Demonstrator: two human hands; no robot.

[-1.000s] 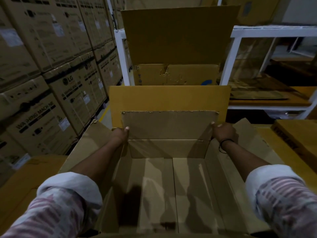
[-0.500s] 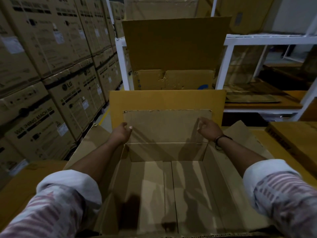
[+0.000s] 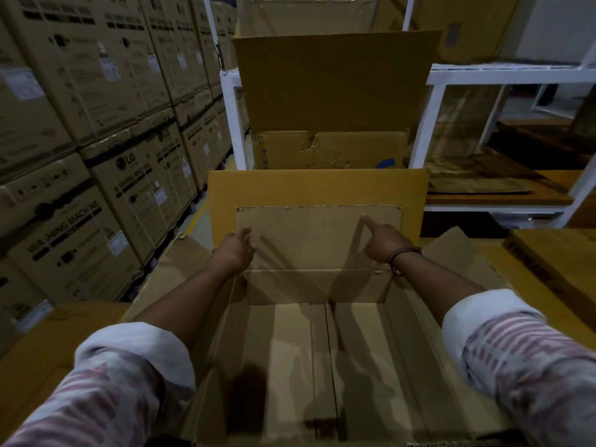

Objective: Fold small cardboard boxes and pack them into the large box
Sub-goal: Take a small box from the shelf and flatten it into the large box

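Directly below the camera, the large box [image 3: 322,366] is seen open, its bottom flaps [image 3: 290,356] meeting in a centre seam and its far flap [image 3: 317,237] standing upright. Both arms are extended over the box. The left hand [image 3: 233,250] is held loosely curled just before the far flap's left side, nothing gripped. The right hand [image 3: 383,237] is observed with the index finger extended toward the flap's upper right; contact cannot be confirmed. Stacked printed cartons [image 3: 96,140] are noted at left, and a white rack [image 3: 483,75] behind.
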